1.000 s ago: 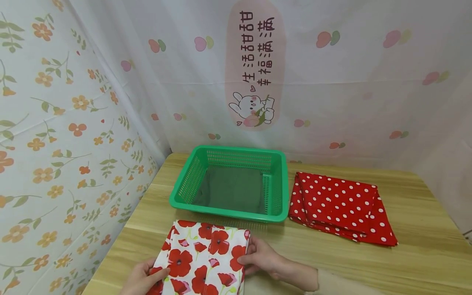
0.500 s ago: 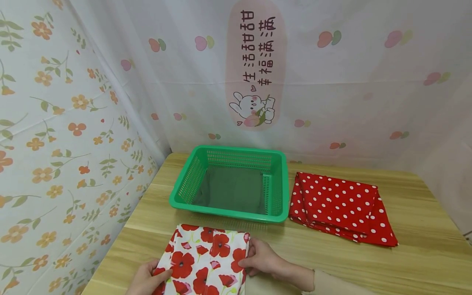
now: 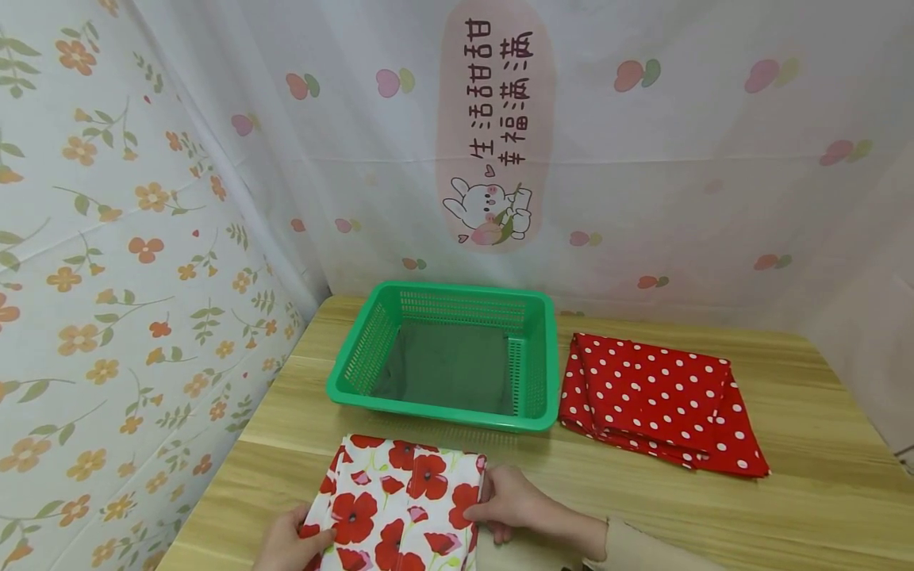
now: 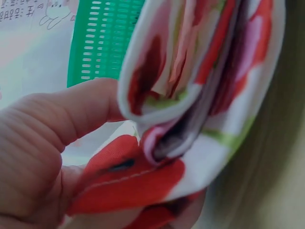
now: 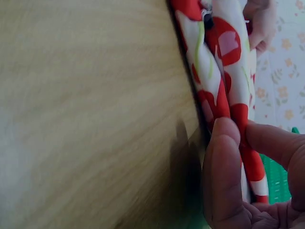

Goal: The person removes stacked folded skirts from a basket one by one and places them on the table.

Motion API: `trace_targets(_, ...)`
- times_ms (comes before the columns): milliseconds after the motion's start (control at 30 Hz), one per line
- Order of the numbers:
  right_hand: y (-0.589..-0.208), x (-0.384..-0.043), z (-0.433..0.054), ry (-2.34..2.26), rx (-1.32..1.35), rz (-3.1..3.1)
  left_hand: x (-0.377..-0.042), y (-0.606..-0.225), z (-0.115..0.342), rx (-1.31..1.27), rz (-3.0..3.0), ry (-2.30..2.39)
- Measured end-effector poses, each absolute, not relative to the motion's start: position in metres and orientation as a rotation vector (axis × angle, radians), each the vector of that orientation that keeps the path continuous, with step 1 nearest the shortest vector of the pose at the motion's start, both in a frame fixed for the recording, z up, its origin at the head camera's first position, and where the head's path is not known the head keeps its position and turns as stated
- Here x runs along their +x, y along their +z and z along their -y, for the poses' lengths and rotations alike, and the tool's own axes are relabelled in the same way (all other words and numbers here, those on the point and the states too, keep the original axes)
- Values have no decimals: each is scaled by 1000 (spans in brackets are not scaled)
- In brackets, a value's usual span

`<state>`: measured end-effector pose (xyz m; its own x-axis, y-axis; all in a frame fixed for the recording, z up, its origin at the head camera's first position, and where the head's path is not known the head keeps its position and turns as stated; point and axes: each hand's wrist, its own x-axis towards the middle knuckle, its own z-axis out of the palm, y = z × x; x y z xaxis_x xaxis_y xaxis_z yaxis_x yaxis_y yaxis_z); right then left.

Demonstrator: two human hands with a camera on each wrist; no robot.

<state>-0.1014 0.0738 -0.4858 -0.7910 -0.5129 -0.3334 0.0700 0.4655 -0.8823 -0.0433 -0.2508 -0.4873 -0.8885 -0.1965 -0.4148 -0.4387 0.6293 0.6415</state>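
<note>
With my left hand (image 3: 294, 541) I grip the left side of a folded poppy-print cloth (image 3: 400, 507), thumb on top and fingers curled under its layers. My right hand (image 3: 512, 503) pinches the opposite side between thumb and fingers, nearly closed on the stacked folds. The cloth lies left of the middle of the wooden table (image 3: 807, 408), toward its front edge; I can't tell whether its underside touches the wood all over. Red poppies and pink blooms show on its white ground.

Just beyond it, a green plastic basket (image 3: 443, 410) with slotted walls stands near the table's back left corner. To the right of the basket, toward the back edge, a folded red polka-dot cloth (image 3: 657, 396) lies with one corner pointing to the front right. A beige sleeve (image 3: 653, 547) covers my right forearm.
</note>
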Motion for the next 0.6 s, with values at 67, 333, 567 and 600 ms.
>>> trace_targets(67,-486,-102,-75,-1295,-381,-2157,-43,-489,251,-506,-2571,1077)
trace_targets(333,-485,-103,-74,-1236,-403,-2186,-43,-489,249,-520,-2589,990)
trace_targets(567,-489,-103,-73,-1211,-402,-2209,-47,-484,244,-637,-2523,866)
trace_targets(600,-488,-103,-73,-1210,-396,-2207,-47,-483,244,-643,-2530,842)
